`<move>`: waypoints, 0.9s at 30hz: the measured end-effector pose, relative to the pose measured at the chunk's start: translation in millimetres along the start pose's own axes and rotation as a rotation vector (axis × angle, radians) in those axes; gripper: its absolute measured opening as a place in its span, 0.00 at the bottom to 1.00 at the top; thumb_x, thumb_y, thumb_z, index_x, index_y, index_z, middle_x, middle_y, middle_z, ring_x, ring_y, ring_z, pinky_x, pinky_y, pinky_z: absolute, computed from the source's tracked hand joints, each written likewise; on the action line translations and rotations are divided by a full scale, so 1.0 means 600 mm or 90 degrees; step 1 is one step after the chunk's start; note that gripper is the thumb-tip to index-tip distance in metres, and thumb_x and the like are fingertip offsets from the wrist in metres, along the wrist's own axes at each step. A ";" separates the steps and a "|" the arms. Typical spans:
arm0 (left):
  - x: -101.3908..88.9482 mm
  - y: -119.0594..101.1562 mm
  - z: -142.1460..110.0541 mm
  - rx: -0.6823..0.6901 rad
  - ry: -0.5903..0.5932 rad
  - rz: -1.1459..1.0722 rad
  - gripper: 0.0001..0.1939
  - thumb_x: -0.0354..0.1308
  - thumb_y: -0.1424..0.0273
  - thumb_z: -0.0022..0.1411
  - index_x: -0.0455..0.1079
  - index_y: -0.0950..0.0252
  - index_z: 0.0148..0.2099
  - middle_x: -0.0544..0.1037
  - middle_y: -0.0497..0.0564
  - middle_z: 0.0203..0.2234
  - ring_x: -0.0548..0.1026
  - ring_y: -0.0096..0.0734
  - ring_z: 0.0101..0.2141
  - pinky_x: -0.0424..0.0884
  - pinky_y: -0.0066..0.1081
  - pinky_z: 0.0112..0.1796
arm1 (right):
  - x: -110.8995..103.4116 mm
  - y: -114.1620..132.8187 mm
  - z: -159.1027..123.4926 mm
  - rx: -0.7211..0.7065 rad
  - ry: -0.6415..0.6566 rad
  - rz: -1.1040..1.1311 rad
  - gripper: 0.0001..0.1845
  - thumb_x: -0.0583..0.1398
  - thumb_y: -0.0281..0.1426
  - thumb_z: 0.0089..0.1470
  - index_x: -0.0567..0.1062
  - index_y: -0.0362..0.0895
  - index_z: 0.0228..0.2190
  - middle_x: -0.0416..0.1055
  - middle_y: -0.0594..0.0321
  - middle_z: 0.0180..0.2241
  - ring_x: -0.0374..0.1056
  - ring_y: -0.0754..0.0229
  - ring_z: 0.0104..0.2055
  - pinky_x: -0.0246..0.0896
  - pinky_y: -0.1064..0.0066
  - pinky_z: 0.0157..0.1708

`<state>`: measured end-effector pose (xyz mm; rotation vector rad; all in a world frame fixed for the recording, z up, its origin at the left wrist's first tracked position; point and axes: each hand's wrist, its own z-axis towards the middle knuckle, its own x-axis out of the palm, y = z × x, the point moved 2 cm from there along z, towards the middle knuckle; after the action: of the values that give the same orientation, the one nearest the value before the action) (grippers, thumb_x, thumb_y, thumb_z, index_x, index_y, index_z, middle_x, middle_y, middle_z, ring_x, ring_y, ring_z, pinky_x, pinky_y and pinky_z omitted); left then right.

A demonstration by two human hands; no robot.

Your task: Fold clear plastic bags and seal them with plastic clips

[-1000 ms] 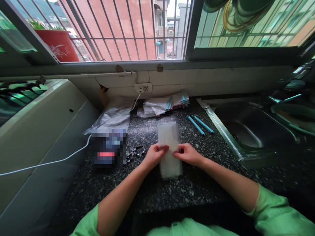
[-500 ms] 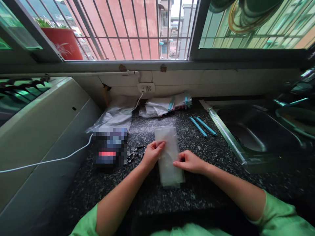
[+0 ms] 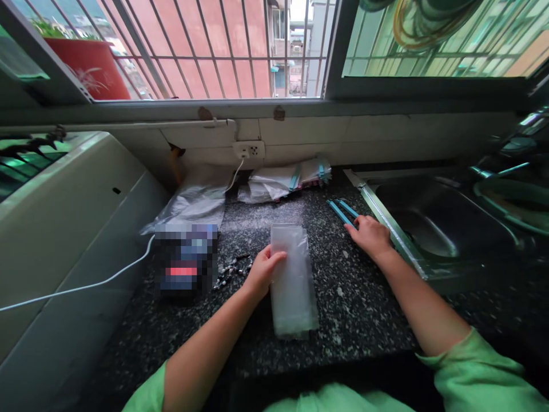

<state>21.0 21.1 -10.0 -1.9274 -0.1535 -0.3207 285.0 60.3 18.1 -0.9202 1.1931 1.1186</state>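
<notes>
A folded stack of clear plastic bags (image 3: 294,297) lies lengthwise in front of me over the dark speckled counter (image 3: 355,320). My left hand (image 3: 261,274) grips its left edge, thumb on top and fingers underneath. To the right, my right hand (image 3: 372,236) is over the near ends of two blue sealing strips (image 3: 341,213), its thumb and fingertips at the strips. Thumb and forefinger are apart, and the strips still lie on the counter. The hand hides their near ends.
Behind are a pile of plastic bags with blue strips (image 3: 278,182) and a larger clear plastic bag (image 3: 189,197). A pixelated dark object (image 3: 186,260) and a beaded chain (image 3: 231,270) lie left. A white cable (image 3: 86,292) crosses there. A steel sink (image 3: 429,223) is right.
My right hand has left the plastic bags and moved right and away from me to the blue strips. My left hand keeps its hold. The view has shifted slightly.
</notes>
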 end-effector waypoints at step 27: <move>-0.012 -0.006 0.009 -0.043 0.048 0.058 0.15 0.62 0.64 0.37 0.66 0.67 0.28 0.67 0.43 0.16 0.61 0.20 0.16 0.54 0.23 0.20 | -0.012 0.079 -0.075 -0.254 0.233 0.680 0.14 0.57 0.40 0.47 0.73 0.41 0.26 0.70 0.63 0.23 0.64 0.64 0.26 0.58 0.73 0.26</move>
<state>14.1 27.7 -10.6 -1.9791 -0.0047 -0.3409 228.8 26.8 19.2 -0.7846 1.8912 2.1563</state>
